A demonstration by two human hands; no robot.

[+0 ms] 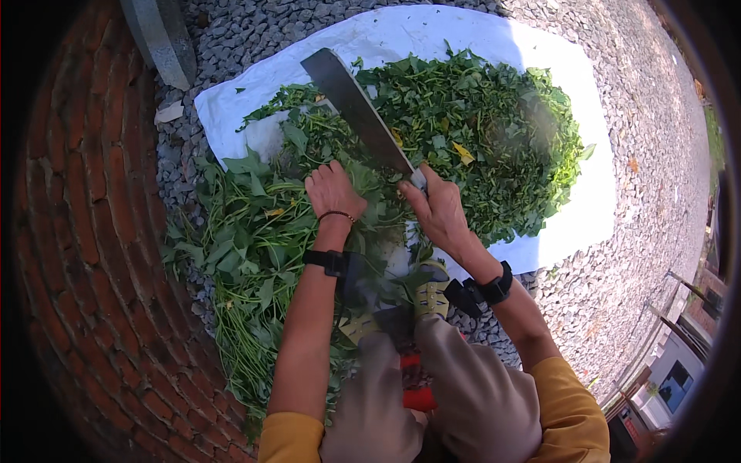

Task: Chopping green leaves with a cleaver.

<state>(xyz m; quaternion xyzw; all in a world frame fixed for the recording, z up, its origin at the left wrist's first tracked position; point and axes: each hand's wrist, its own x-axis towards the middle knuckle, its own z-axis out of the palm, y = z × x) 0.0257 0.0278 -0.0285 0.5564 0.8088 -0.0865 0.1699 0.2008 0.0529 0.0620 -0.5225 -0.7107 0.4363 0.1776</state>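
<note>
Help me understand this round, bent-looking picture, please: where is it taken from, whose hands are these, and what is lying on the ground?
The picture comes from a wide fisheye camera worn on a person's head, looking down, so straight edges curve near the rim. No machine is involved: both forearms belong to the wearer. The right hand grips a large cleaver, blade raised over the greens. The left hand presses down on a bundle of long-stemmed leafy plants. Beyond lies a heap of chopped leaves on a white sheet, spread over gravel. A brick surface curves along the left.
</note>
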